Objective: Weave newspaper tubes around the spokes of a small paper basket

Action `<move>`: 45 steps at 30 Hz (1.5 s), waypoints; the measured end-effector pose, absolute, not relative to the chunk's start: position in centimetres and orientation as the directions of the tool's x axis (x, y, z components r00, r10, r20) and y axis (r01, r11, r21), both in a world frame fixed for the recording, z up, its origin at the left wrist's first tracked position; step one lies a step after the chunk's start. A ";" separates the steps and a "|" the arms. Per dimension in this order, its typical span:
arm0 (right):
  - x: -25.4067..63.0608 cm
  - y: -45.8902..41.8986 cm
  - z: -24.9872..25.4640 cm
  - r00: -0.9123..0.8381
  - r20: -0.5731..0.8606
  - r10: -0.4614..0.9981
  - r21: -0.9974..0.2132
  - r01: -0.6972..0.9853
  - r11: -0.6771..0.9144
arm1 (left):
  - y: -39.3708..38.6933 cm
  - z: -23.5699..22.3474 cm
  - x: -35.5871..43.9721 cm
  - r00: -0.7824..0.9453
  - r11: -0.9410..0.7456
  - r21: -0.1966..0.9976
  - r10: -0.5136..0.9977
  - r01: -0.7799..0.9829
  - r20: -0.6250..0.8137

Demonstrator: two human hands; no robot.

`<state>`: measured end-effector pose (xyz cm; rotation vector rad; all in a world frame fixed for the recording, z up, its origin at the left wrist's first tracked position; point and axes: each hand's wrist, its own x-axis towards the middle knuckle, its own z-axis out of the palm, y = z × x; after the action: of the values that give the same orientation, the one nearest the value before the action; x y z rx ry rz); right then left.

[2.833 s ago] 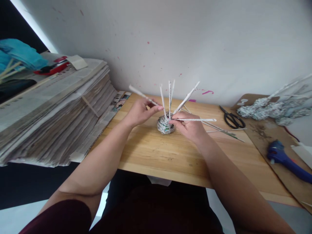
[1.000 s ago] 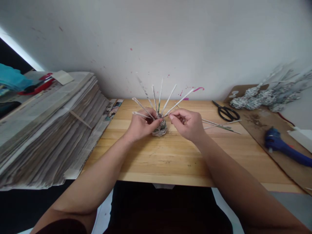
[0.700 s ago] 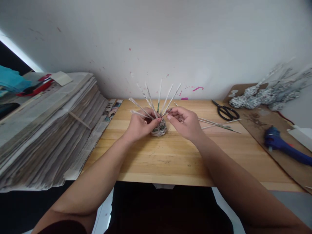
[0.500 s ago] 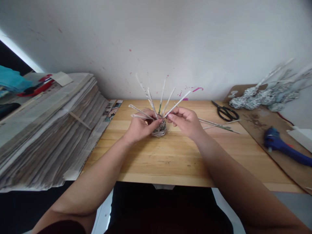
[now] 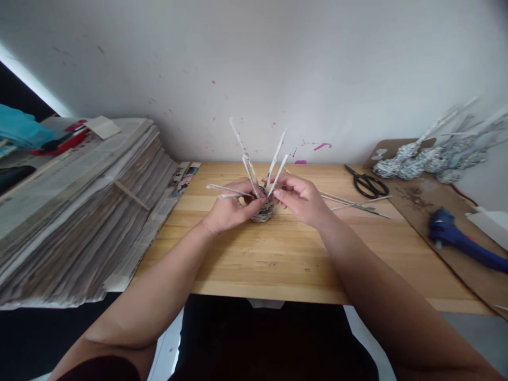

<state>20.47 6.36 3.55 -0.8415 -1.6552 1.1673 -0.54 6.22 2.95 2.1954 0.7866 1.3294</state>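
Between my hands on the wooden table stands a small round piece woven from rolled newspaper (image 5: 263, 214), with several paper sticks (image 5: 277, 153) poking up and out from its top. My left hand (image 5: 234, 205) wraps around its left side, thumb across the front near the rim. On the right, my right hand (image 5: 297, 194) pinches low on one paper stick (image 5: 280, 172) where it meets the weave. My fingers hide much of the rim and the back of the piece.
Loose paper sticks (image 5: 353, 203) lie right of my hand, near black scissors (image 5: 370, 184). A blue glue gun (image 5: 456, 236) rests on brown cardboard (image 5: 420, 203). Woven paper pieces (image 5: 420, 159) stand at the back right. Tall stacked newspapers (image 5: 91, 217) fill the left.
The woven piece has turned slightly and its upright sticks have shifted. The stick by my right hand now stands steeper. Both hands stay around the piece.
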 end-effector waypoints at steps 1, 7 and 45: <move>20.5 6.4 3.5 -0.376 0.288 0.880 -0.946 0.030 0.323 | 6.2 3.0 -0.5 0.375 -0.735 0.637 0.672 0.233 0.638; 20.2 6.5 3.2 -0.388 0.307 0.869 -0.934 0.050 0.353 | 6.4 2.7 -0.5 0.360 -0.704 0.647 0.708 0.294 0.607; 18.0 5.8 1.6 -0.038 0.258 0.966 -0.965 -0.065 0.255 | 6.0 1.7 1.0 0.109 -0.523 0.809 0.851 0.267 0.514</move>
<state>18.02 5.82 1.55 -0.9515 -1.3099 1.0764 1.05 6.04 1.69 1.8605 1.0859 1.4292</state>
